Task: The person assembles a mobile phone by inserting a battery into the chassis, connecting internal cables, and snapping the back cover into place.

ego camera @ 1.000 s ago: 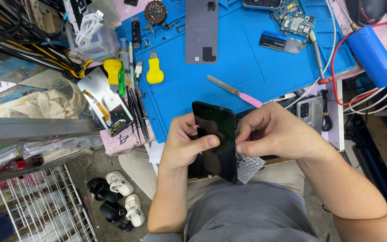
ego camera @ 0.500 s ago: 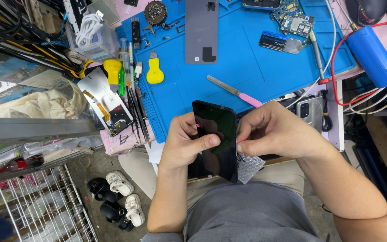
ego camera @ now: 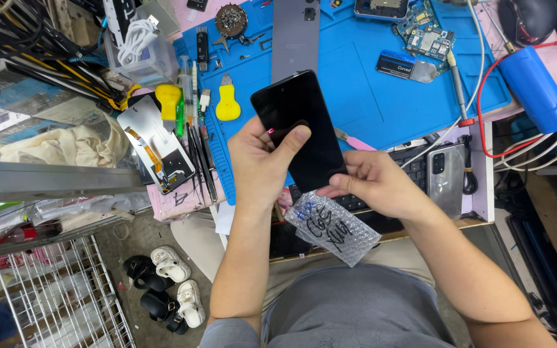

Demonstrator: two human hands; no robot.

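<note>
My left hand (ego camera: 262, 161) grips a black phone screen (ego camera: 301, 125) by its left edge, thumb pressed on the glass, and holds it tilted above the blue work mat (ego camera: 369, 90). My right hand (ego camera: 375, 183) pinches the lower right corner of the screen. A small bubble-wrap bag (ego camera: 331, 227) with handwriting on it hangs below my right hand, just under the screen.
The mat carries a grey phone back cover (ego camera: 296, 35), a circuit board (ego camera: 423, 35), a yellow pry tool (ego camera: 228, 105) and a pink-handled tool (ego camera: 356, 140). Tweezers (ego camera: 200, 154) lie at its left edge. A blue cylinder (ego camera: 536, 87) and a grey phone (ego camera: 446, 171) sit right. Cables crowd the left.
Both hands have lifted the black screen up and away from my lap toward the mat. The bubble-wrap bag now hangs in full view beneath it.
</note>
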